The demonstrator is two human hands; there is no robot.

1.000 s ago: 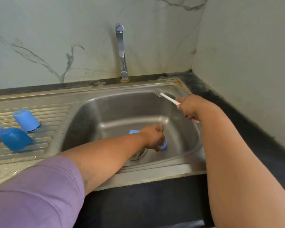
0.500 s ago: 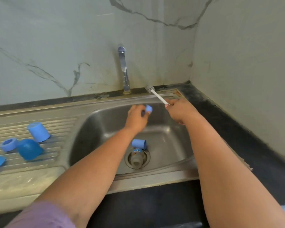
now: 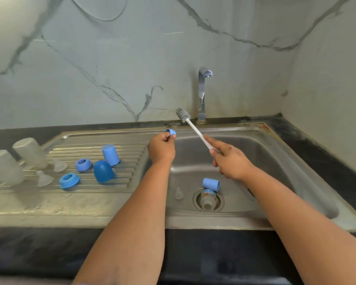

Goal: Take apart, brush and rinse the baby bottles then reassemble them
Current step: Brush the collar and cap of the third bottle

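Left hand [image 3: 161, 148] pinching small blue ring [image 3: 170, 132], right hand [image 3: 230, 161] gripping white brush [image 3: 193, 127] — grey bristles up

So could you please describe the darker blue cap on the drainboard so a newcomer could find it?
Start at the ribbed drainboard left of the sink basin. Among the blue parts there, the dark blue dome cap stands mouth down, just in front of the paler cylindrical cap; it alone is rounded and deep blue.
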